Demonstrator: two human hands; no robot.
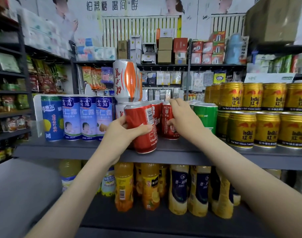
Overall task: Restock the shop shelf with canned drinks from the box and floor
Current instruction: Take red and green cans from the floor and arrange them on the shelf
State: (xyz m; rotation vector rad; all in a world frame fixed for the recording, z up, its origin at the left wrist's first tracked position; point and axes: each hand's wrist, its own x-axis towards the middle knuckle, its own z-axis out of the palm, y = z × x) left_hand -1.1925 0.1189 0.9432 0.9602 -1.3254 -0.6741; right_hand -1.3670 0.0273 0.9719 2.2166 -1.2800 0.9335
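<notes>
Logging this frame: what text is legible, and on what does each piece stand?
"怕蔗糖 喝简醇": wall poster.
"RedBull", "红牛": gold cans.
"仁露", "240ml": blue-and-white cans.
Too blurred to read: print on the tilted red can in the left hand, the upright red can in the right hand, the orange-and-silver can, the bottles.

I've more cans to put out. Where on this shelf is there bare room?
Bare shelf runs along the front edge before the blue cans, left of the tilted red can. A smaller patch lies before the green can, between the upright red can and the gold cans. The gold cans are stacked two high, packed tight.
</notes>
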